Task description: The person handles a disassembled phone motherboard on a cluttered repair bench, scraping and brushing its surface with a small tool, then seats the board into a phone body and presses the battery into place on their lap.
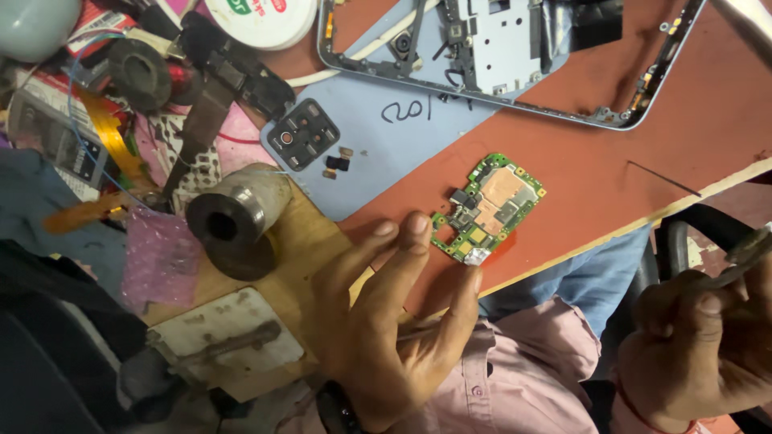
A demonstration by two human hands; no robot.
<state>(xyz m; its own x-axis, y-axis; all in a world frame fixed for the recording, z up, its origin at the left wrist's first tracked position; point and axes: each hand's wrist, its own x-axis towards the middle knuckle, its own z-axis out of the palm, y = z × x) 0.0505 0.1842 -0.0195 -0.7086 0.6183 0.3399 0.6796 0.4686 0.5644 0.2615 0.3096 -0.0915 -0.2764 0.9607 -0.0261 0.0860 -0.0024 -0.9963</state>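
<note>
Left hand [394, 321] spread open, fingertips [418, 223] touching green circuit board [486, 207] on red mat [611, 161]; right hand [691, 345] well right of board, clamped on metal tool [744, 253]; phone frame [515, 56] above board.

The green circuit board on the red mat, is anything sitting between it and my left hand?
Nothing visible does. The left hand has its fingertips right at the near edge of the green circuit board, with only bare red mat around it. The right hand is off to the side, holding a metal tool.
</note>
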